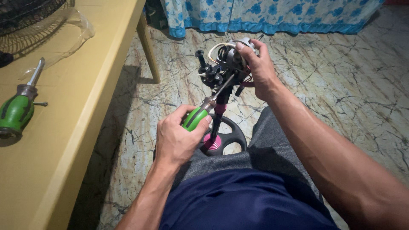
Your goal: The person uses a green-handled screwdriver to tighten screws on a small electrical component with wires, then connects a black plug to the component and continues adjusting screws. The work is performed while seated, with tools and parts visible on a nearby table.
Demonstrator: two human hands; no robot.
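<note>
Beside a yellow table, a seated person works a screwdriver into the stripped motor head of a pedestal fan.

The left hand, just right of the table's edge, is closed in a full fist around the screwdriver's green handle, the shaft angling up into the dark motor head. The right hand, farther right of the table, grips the top and far side of the motor head, its fingers curled tight over the metal housing and white wires. Below the motor head, the fan's stem drops to a round black base on the marbled floor. On the table lie a second green-handled screwdriver, a loose screw touching nothing, and a fan grille at the far corner.
</note>
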